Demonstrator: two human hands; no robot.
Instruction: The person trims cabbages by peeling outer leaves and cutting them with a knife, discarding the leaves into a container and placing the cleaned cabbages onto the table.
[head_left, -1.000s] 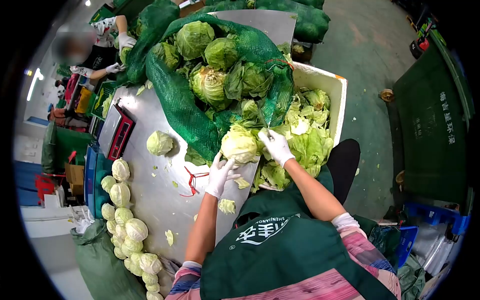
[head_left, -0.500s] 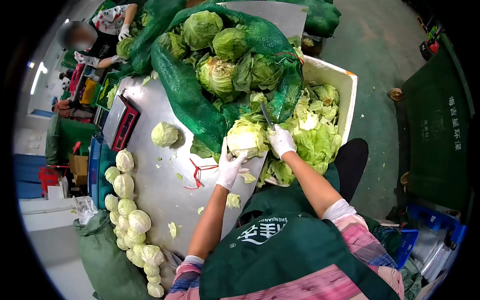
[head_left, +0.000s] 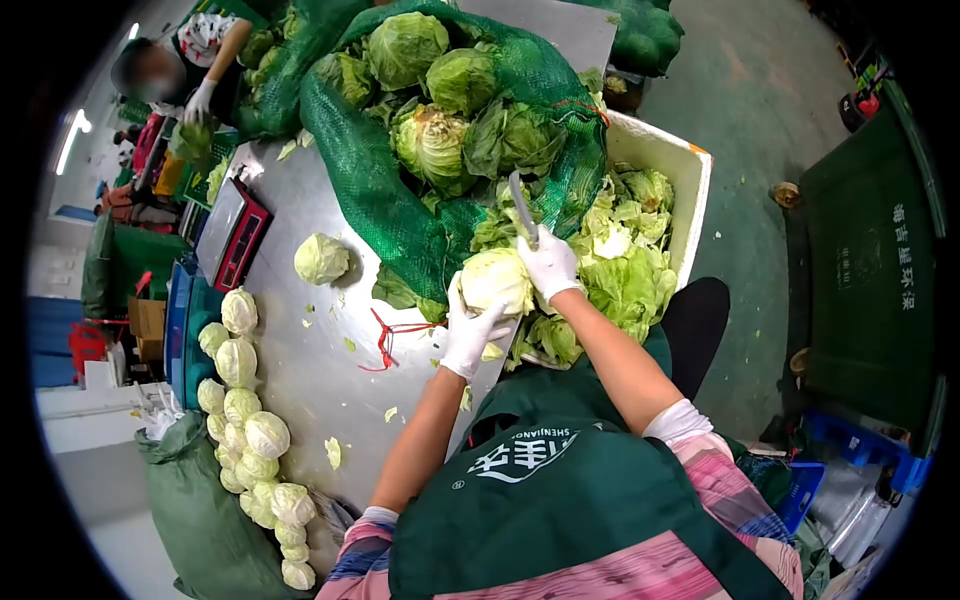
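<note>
Cabbage (head_left: 495, 281) in L hand (head_left: 470, 332): roundish, pale yel-grn

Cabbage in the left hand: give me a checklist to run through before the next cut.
1. Left hand steadying the cabbage: ok, thumb and fingers cup its near side.
2. Knife secure in the right hand: ok, handle gripped, blade pointing up and away from the body.
3. Left fingers clear of the blade: ok, the blade is beyond the cabbage.
4. Underside of the cabbage clean: cannot tell, hidden from this view.
5. Table free of litter: not ok, leaf scraps and a red tie lie on it.
6. Room in the white box: cannot tell, leaves hide its depth.
</note>
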